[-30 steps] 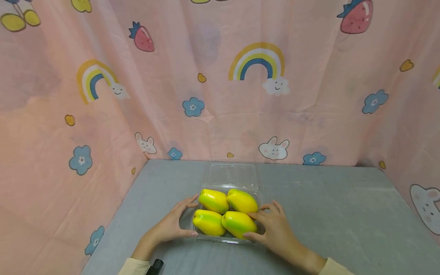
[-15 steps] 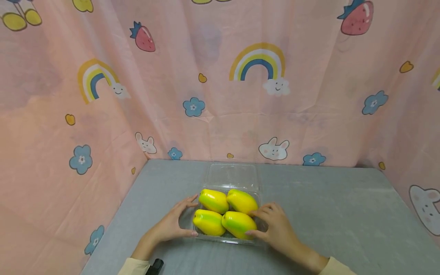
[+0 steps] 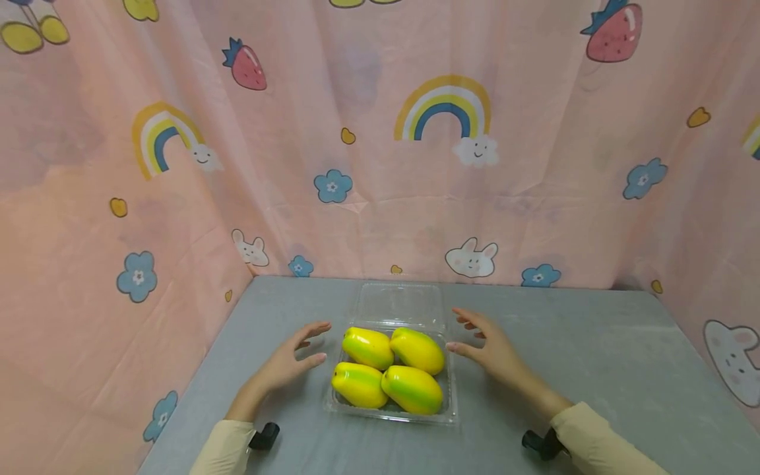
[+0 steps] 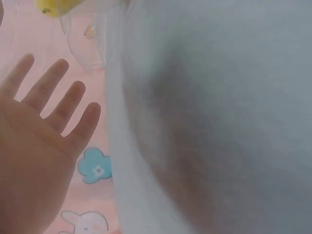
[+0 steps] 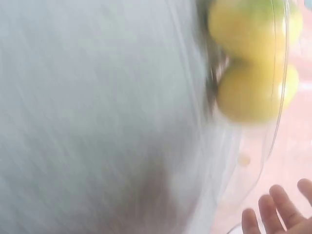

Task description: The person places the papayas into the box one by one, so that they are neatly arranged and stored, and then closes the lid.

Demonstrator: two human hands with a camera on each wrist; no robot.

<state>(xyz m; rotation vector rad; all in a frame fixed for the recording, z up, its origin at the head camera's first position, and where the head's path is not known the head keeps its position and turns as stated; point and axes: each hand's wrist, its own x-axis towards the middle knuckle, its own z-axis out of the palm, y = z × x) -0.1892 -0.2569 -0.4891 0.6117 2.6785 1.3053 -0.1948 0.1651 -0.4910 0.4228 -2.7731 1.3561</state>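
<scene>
Several glossy yellow-green oblong fruits [image 3: 412, 389] lie in two rows in a clear plastic clamshell box [image 3: 449, 396]. Its transparent lid [image 3: 399, 305] is folded back, away from the person. Left of the box, my left hand [image 3: 287, 356] is held in the air with nothing in it; the left wrist view shows its fingers [image 4: 46, 85] spread and straight. On the other side, my right hand [image 3: 493, 349] hovers beside the box's back right corner, also holding nothing. In the right wrist view its fingertips [image 5: 268, 212] are apart from the fruits [image 5: 253, 92].
The box stands on a grey cloth-covered table [image 3: 564, 356]. A pink printed curtain [image 3: 368, 218] hangs behind and along both sides. Small black devices [image 3: 265, 437] sit at the wrists, by cream sleeves [image 3: 222, 445].
My right hand has let go of the near right fruit and moved back, up and to the right. My left hand has drawn away leftward from the box. The fruits stay in place.
</scene>
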